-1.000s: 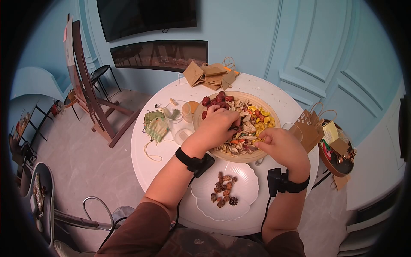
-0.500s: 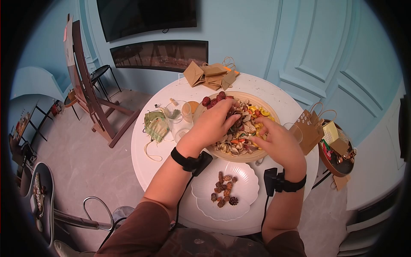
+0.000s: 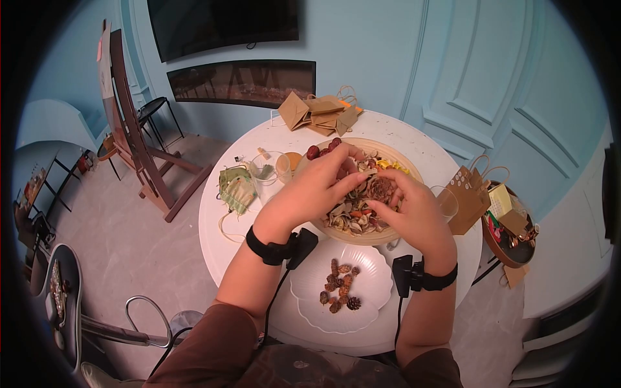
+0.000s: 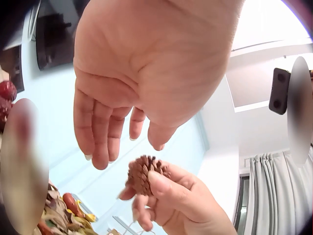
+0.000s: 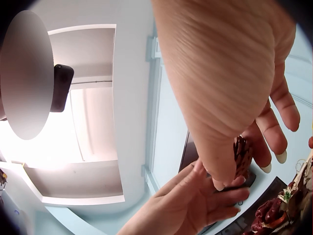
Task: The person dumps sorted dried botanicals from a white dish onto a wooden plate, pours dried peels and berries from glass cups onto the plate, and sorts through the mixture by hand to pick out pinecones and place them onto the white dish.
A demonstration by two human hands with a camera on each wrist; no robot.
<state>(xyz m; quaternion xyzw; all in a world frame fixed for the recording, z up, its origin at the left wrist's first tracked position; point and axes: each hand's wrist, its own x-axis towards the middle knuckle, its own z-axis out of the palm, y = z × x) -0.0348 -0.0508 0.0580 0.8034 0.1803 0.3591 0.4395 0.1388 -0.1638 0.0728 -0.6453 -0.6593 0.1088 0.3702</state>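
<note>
My right hand (image 3: pixel 419 210) pinches a brown pine cone (image 4: pixel 142 175) between thumb and fingers, above the round wooden tray (image 3: pixel 415 161). My left hand (image 3: pixel 309 191) is just to the left of the cone, its fingers loosely extended with nothing gripped. In the right wrist view, the left fingertips overlap the edge of the cone. Beneath both hands the tray bears dried petals (image 3: pixel 352 223), yellow dried pieces (image 3: pixel 394 167) and red dates (image 3: pixel 313 152), partly hidden by the left hand. Closer to me, a white scalloped plate (image 3: pixel 372 310) holds several small pine cones (image 3: pixel 347 282).
Clear cups (image 3: pixel 283 167) and a green drawstring pouch (image 3: pixel 237 189) stand left of the tray. Folded kraft bags (image 3: pixel 320 113) lie at the table's back. Another clear cup (image 3: pixel 446 202) and a paper bag (image 3: pixel 469 194) are on the right, with a side tray (image 3: pixel 511 249) beyond.
My right hand has come up from the petals with a pine cone in its fingers and moved inward. My left hand has drawn back from the dates toward the cone.
</note>
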